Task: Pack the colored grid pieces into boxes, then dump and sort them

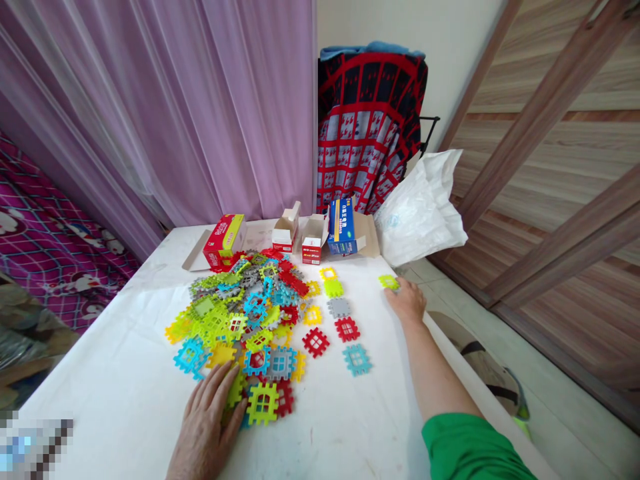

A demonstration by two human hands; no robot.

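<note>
White-covered desk [107, 390]: open cardboard boxes [313, 239] along the far edge, a heap of colored plastic grid tiles [227, 320] mid-desk, and a loose double column of single tiles [340, 320] just right of it. My right arm [435, 367] stretches forward along the desk's right side, my right hand [407, 300] narrowed over a lime tile [389, 283], its grip unclear, while my left hand [203, 420] lies wide open against the heap's near edge. Light, flat contact works best here, since hard pressure would shift the loose tiles.
</note>
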